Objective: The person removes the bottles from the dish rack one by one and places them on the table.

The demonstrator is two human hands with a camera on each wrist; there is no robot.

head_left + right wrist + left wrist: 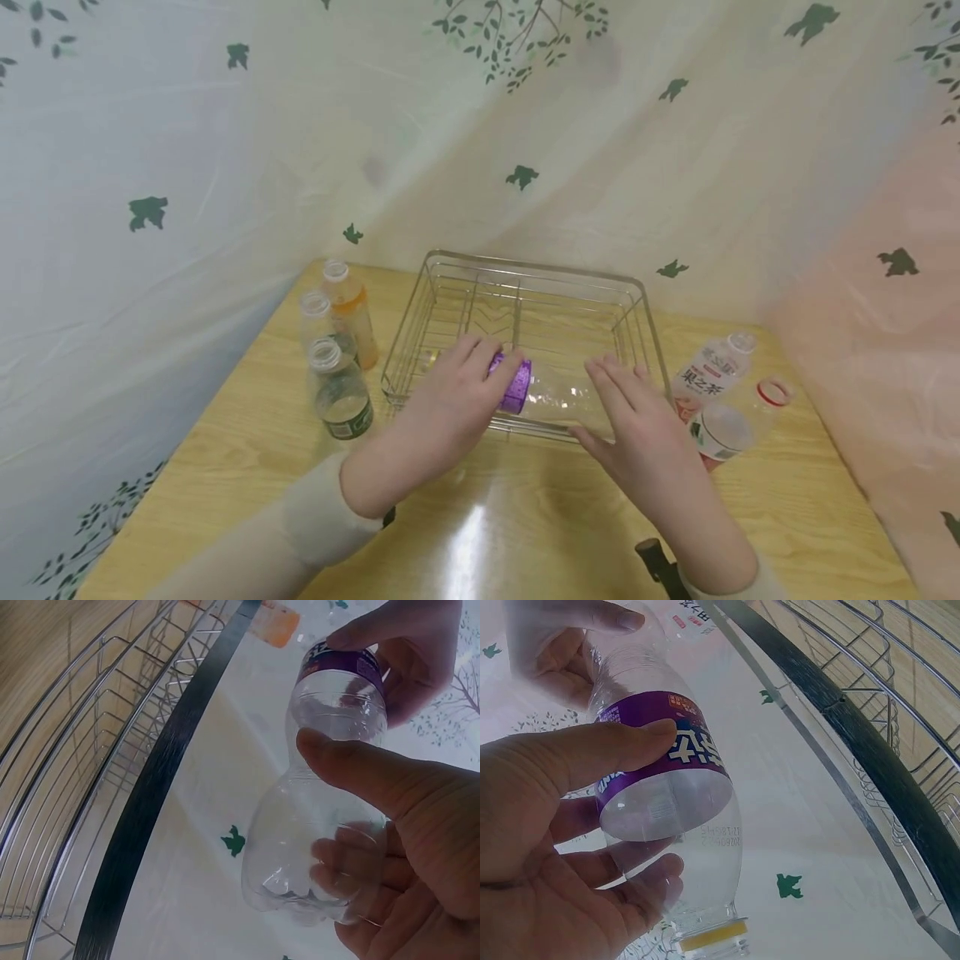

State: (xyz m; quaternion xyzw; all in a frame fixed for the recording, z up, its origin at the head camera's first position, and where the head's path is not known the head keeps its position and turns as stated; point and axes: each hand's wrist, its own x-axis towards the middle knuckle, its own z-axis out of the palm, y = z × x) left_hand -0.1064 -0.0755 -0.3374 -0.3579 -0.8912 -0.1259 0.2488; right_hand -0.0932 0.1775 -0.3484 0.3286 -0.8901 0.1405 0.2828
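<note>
A clear plastic bottle (558, 396) with a purple label lies sideways between both hands, overlapping the near side of the wire basket (536, 267) in the head view. My left hand (450, 396) grips it around the label, the thumb across the printing and the fingers behind. A yellow ring (714, 935) circles the bottle's neck, which points left past that hand. At the ridged base end, my right hand (648, 433) holds the bottle, its thumb on the near side and its fingers curled behind, seen through the clear plastic (292, 832).
Three bottles without caps stand left of the basket: a green-labelled one (347, 404), a clear one (315, 307) and an orange-banded one (351, 304). To the right are a white-labelled bottle (712, 371) and one with a red neck ring (750, 421). Patterned cloth (300, 150) hangs behind the table.
</note>
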